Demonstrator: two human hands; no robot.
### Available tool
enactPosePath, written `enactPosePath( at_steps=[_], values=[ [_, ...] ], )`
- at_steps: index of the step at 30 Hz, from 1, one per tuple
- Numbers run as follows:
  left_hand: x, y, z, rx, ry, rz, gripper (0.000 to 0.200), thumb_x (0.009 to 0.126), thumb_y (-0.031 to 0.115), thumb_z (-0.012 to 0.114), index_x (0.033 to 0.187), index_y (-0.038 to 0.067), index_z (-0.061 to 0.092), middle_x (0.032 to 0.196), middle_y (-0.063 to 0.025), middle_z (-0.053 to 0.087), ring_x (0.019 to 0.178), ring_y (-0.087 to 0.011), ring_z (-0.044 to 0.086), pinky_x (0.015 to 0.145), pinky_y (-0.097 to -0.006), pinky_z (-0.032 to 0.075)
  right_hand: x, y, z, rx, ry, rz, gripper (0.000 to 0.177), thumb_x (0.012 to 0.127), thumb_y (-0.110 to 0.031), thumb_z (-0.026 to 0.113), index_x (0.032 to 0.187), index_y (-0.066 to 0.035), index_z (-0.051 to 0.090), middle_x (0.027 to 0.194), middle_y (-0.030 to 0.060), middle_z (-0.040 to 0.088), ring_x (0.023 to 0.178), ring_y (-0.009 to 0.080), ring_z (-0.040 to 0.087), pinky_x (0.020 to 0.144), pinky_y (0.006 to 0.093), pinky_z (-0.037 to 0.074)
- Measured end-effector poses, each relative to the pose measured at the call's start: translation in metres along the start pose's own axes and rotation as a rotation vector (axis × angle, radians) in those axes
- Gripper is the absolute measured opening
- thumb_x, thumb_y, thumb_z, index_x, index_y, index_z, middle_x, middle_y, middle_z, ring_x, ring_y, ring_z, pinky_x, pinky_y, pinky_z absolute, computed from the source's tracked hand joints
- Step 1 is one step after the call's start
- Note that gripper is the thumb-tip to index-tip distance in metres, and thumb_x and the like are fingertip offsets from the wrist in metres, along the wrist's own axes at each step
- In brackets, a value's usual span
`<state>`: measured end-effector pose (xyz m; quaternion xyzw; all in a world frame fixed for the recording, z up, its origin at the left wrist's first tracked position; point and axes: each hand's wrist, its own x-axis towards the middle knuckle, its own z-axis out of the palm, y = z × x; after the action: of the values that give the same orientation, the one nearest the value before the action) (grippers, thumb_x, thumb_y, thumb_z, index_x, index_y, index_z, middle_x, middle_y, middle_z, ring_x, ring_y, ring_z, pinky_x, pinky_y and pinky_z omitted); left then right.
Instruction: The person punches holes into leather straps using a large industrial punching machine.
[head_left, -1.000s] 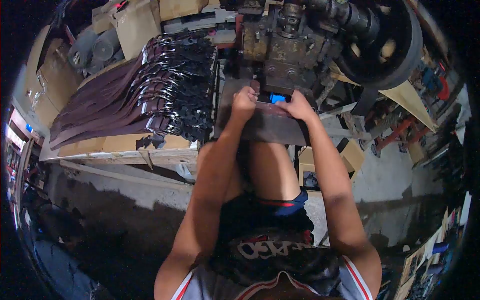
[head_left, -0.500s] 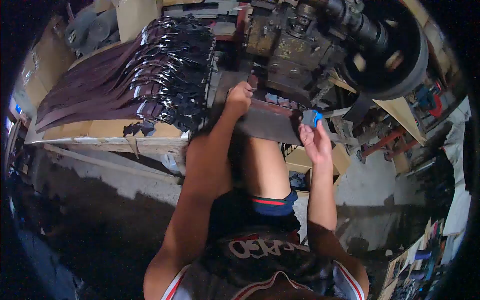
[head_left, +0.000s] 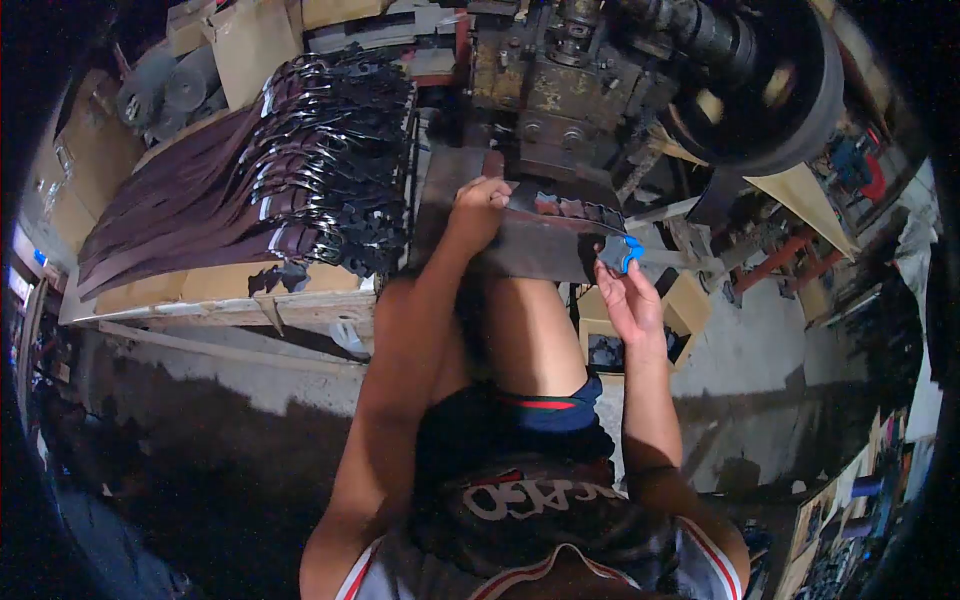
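Note:
My left hand (head_left: 480, 208) is closed, fingers curled together, at the left end of a dark flat strip (head_left: 550, 222) on the machine's work plate (head_left: 540, 255). What it grips is hidden in the fist. Palm up at the plate's right end, my right hand (head_left: 634, 300) pinches a small grey piece with a blue edge (head_left: 622, 254) between thumb and fingers. A row of small brown pieces with scalloped edges (head_left: 580, 208) lies just behind the strip. The heavy, worn machine (head_left: 565, 110) stands directly behind the plate.
At left, a bench (head_left: 230, 312) carries a thick pile of dark brown straps (head_left: 180, 195) with shiny metal parts. A large flywheel (head_left: 815, 125) is at upper right. Below my right hand is an open cardboard box (head_left: 688, 305) with dark scraps inside.
The whole view has shifted slightly. My right hand has turned the grey piece, so more of its blue edge shows. My left hand stays closed at the strip's left end.

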<state>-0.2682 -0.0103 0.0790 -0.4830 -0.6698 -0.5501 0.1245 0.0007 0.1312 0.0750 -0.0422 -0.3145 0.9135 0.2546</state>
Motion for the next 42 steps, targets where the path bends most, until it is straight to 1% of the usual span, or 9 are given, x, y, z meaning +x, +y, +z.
enactPosePath(
  at_steps=[9,12,18,21,25,28,34,38,42],
  values=[
    [-0.001,0.007,0.0,0.025,0.086,0.123,0.009,0.076,0.006,0.059,0.083,0.001,0.062,0.078,-0.0147,0.061,0.074,-0.0313,0.061,0.07,-0.0404,0.05,0.001,0.006,-0.003,0.012,-0.072,0.012,0.033,0.092,-0.013,0.059,0.121,0.002,0.053,0.121,0.0145,0.06,0.111,0.0269,0.058,0.102,0.0396,0.045],
    [-0.002,0.009,-0.005,-0.002,-0.004,0.021,0.018,0.083,0.018,0.063,0.087,0.001,0.063,0.086,-0.0168,0.064,0.082,-0.0329,0.063,0.074,-0.0389,0.049,-0.001,0.009,-0.002,0.002,-0.071,0.001,0.034,0.092,-0.013,0.059,0.122,0.002,0.053,0.121,0.014,0.06,0.111,0.0266,0.059,0.102,0.0389,0.045],
    [-0.003,0.005,-0.001,-0.008,0.055,0.085,0.015,0.084,0.015,0.061,0.086,0.0,0.063,0.079,-0.016,0.062,0.077,-0.0333,0.061,0.07,-0.0397,0.049,-0.007,0.01,0.005,-0.029,-0.108,0.002,0.034,0.091,-0.012,0.059,0.122,0.001,0.053,0.122,0.0135,0.06,0.111,0.0258,0.059,0.101,0.0384,0.046],
    [-0.004,0.003,0.005,0.132,0.114,0.14,0.008,0.074,0.002,0.062,0.083,0.003,0.062,0.078,-0.0147,0.06,0.076,-0.0334,0.061,0.069,-0.0419,0.05,-0.006,0.011,0.026,-0.268,-0.069,-0.088,0.04,0.088,-0.01,0.064,0.124,0.002,0.052,0.12,0.0121,0.06,0.108,0.0219,0.059,0.099,0.0354,0.046],
    [-0.005,0.005,0.004,0.126,0.123,0.136,0.007,0.078,0.004,0.064,0.084,0.001,0.063,0.08,-0.0153,0.06,0.077,-0.0345,0.06,0.069,-0.0408,0.048,0.037,0.018,0.042,-1.085,0.03,-0.38,0.061,0.075,-0.014,0.078,0.126,0.006,0.051,0.107,0.0102,0.064,0.095,0.0153,0.059,0.088,0.0288,0.046],
    [-0.005,0.014,-0.003,0.126,0.124,0.084,0.011,0.073,0.002,0.067,0.084,0.002,0.064,0.083,-0.0152,0.06,0.081,-0.0338,0.06,0.072,-0.0408,0.048,0.08,0.022,0.058,-1.413,0.03,-0.439,0.06,0.069,-0.015,0.081,0.119,0.007,0.055,0.096,0.0126,0.066,0.086,0.017,0.061,0.081,0.0301,0.048],
    [-0.01,0.015,-0.012,0.121,0.045,0.038,0.013,0.07,0.003,0.07,0.083,0.002,0.068,0.087,-0.0146,0.059,0.087,-0.0335,0.059,0.079,-0.0408,0.048,0.129,0.041,0.06,-1.531,0.034,-0.519,0.047,0.066,-0.017,0.081,0.101,0.005,0.058,0.094,0.0165,0.068,0.085,0.0249,0.065,0.078,0.0352,0.05],
    [-0.012,0.015,-0.01,0.128,0.019,-0.032,0.014,0.072,0.003,0.07,0.085,0.001,0.068,0.088,-0.015,0.06,0.09,-0.033,0.058,0.082,-0.0396,0.047,0.13,0.045,0.061,-1.617,-0.038,-0.422,0.053,0.07,-0.008,0.078,0.117,0.001,0.055,0.104,0.0124,0.066,0.094,0.0189,0.061,0.086,0.033,0.048],
    [-0.011,0.014,-0.009,0.155,-0.004,-0.053,0.015,0.071,0.003,0.071,0.086,0.001,0.068,0.088,-0.0149,0.06,0.092,-0.033,0.058,0.083,-0.0391,0.046,0.124,0.037,0.069,-1.686,-0.082,-0.337,0.053,0.071,-0.009,0.078,0.118,0.001,0.055,0.107,0.0121,0.065,0.094,0.0191,0.061,0.087,0.033,0.047]
  ],
)
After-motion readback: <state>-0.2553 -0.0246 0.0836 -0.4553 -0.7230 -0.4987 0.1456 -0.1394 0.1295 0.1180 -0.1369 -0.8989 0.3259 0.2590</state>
